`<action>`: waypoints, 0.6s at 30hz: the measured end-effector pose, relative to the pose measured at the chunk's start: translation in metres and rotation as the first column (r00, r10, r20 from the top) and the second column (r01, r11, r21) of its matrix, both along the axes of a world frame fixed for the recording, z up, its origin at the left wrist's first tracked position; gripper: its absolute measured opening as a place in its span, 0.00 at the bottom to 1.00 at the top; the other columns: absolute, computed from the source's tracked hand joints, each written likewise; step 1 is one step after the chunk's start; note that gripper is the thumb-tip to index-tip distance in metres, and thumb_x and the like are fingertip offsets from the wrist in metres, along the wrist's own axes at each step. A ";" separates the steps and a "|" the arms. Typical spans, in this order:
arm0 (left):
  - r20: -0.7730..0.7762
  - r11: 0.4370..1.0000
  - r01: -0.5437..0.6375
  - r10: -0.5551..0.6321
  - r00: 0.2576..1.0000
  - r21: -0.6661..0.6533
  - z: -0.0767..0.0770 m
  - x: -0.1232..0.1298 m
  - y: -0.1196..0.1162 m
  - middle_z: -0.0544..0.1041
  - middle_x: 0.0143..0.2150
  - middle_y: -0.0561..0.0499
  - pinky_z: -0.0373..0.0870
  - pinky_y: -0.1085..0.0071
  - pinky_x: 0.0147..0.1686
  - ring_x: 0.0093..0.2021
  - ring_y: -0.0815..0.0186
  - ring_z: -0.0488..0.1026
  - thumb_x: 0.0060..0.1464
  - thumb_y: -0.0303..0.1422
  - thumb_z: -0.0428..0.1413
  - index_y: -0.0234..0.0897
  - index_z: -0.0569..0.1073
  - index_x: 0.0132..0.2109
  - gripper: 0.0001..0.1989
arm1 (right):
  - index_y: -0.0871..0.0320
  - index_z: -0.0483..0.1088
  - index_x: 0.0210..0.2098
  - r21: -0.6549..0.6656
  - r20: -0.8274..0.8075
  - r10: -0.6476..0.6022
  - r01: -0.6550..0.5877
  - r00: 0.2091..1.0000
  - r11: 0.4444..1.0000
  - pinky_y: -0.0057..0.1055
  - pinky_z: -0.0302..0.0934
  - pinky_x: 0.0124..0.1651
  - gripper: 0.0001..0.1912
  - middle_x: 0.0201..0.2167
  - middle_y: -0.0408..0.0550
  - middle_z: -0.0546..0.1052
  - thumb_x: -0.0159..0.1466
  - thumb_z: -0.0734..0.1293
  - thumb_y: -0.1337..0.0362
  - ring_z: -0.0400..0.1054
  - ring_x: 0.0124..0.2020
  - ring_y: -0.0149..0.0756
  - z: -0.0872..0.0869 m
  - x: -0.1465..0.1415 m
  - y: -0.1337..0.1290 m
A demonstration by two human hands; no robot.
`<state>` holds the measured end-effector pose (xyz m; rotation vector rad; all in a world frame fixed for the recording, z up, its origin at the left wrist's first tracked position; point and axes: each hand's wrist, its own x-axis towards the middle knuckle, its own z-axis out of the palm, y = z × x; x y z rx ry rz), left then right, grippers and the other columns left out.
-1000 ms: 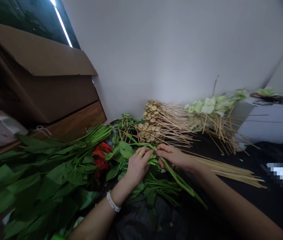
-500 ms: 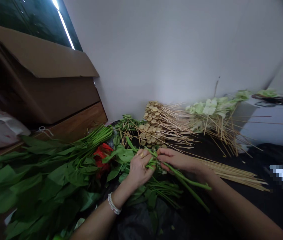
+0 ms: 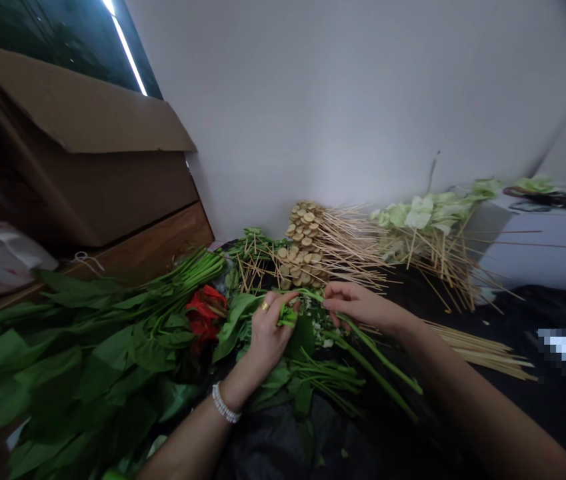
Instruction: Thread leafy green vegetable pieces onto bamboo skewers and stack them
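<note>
My left hand [image 3: 269,332], with a ring on a finger and a beaded bracelet at the wrist, is closed around short pieces of a leafy green stem [image 3: 290,316]. My right hand [image 3: 355,304] pinches the same greens farther right, thumb and fingers together on a long green stalk [image 3: 375,348] that trails down to the right. Broad leaves [image 3: 243,319] stick out left of my left hand. Below the hands lies a small bunch of cut greens [image 3: 325,377] with thin stems. Small pale bits lie between the hands.
A large heap of leafy greens [image 3: 73,360] fills the left, beside a red wrapper [image 3: 206,317]. Skewers with round slices [image 3: 303,263] and skewered pale leaves [image 3: 420,213] lie behind. Bare sticks [image 3: 483,350] lie right. A cardboard box [image 3: 113,187] stands back left.
My hands have moved apart: the left slid slightly left, the right a little up and right. The stem now spans the wider gap between them.
</note>
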<state>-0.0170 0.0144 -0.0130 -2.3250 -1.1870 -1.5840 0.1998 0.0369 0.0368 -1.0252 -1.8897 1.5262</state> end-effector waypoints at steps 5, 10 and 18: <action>-0.172 0.999 -0.030 0.024 0.985 -0.032 -0.006 -0.003 0.006 0.71 0.47 0.46 0.71 0.68 0.44 0.44 0.64 0.72 0.58 0.25 0.52 0.40 0.70 0.56 0.19 | 0.56 0.63 0.32 0.153 0.143 0.029 -0.051 0.989 0.987 0.25 0.56 0.23 0.09 0.21 0.38 0.71 0.63 0.63 0.57 0.62 0.19 0.28 0.003 -0.002 -0.004; -0.222 0.992 -0.037 0.009 0.975 -0.123 -0.004 -0.003 0.004 0.74 0.41 0.47 0.71 0.69 0.40 0.41 0.63 0.73 0.57 0.23 0.53 0.38 0.75 0.48 0.13 | 0.56 0.65 0.31 0.349 0.286 -0.078 -0.028 0.955 0.937 0.25 0.53 0.26 0.08 0.21 0.38 0.69 0.63 0.63 0.59 0.61 0.21 0.28 -0.004 -0.006 -0.005; -0.292 0.991 0.023 -0.061 0.954 -0.131 -0.004 -0.002 0.004 0.75 0.44 0.46 0.71 0.65 0.45 0.44 0.61 0.73 0.54 0.19 0.51 0.37 0.73 0.47 0.15 | 0.57 0.70 0.31 0.576 0.395 -0.181 -0.089 0.901 0.812 0.27 0.52 0.32 0.11 0.27 0.43 0.73 0.66 0.60 0.61 0.64 0.29 0.32 -0.016 -0.019 -0.004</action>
